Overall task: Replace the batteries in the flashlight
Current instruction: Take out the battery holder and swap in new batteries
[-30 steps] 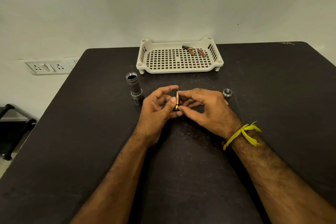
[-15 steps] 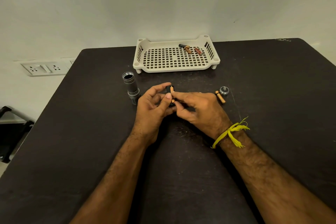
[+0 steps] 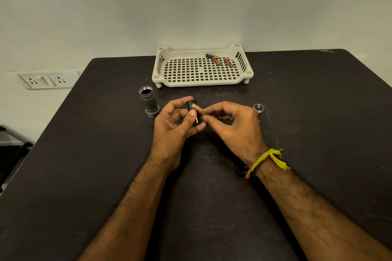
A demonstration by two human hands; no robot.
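Observation:
My left hand [image 3: 174,127] grips a small black battery holder [image 3: 192,106] upright over the middle of the table. My right hand [image 3: 235,127] pinches a copper-coloured battery [image 3: 199,110] that leans against the holder's side, tilted, one end at the holder. A second battery shows in the holder below it. The grey flashlight body [image 3: 149,101] stands on its head to the left of my left hand, open threaded end up. The flashlight's end cap [image 3: 258,108] lies just right of my right hand.
A cream slotted tray [image 3: 199,81] stands at the table's back edge with three batteries [image 3: 218,60] in its far right corner. The dark table [image 3: 106,154] has a wall with sockets [image 3: 45,80] to its left. A yellow thread is tied round my right wrist.
My right hand has brought a battery against the holder, tilted. The loose battery seen beside the end cap half a second ago is no longer in view. My left hand keeps the holder.

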